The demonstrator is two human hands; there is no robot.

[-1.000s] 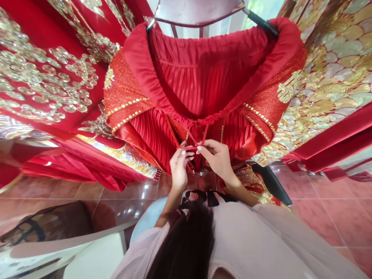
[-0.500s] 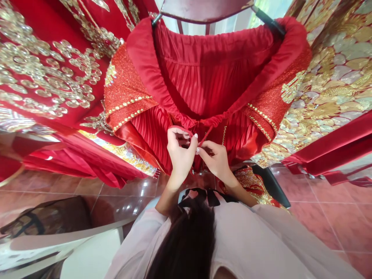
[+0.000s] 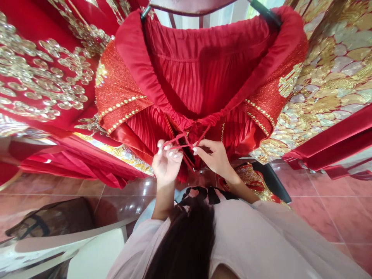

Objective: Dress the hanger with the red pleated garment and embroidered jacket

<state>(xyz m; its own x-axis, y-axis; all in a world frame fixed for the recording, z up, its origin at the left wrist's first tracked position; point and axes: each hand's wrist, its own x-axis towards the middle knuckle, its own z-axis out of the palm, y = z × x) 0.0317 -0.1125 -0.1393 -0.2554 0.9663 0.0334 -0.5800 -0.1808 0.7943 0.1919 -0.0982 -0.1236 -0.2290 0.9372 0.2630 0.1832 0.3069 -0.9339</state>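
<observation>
A red pleated skirt [image 3: 180, 81] with a gathered waistband hangs in front of me from a dark hanger clip [image 3: 266, 13]. From the front of its waistband come the ends of a red drawstring [image 3: 202, 135]. My left hand [image 3: 167, 162] is turned palm up, its fingers curled around a loop of the cord that stretches toward the middle. My right hand [image 3: 213, 155] pinches the cord between thumb and fingertips just right of where the strands cross. Below the crossing, loose cord dangles near a red tassel.
Red cloth with crystal beading [image 3: 43, 73] hangs at the left, and gold sequined fabric [image 3: 334, 77] at the right. A white chair [image 3: 95, 252] and a brown bag [image 3: 58, 217] stand lower left. Patterned red-gold cloth [image 3: 251, 180] lies on something black over the tiled floor [image 3: 325, 209].
My left hand has moved left and down, turned palm up, and drawn a loop of cord out. My right hand stays nearly in place, still pinching. The view has shifted slightly.
</observation>
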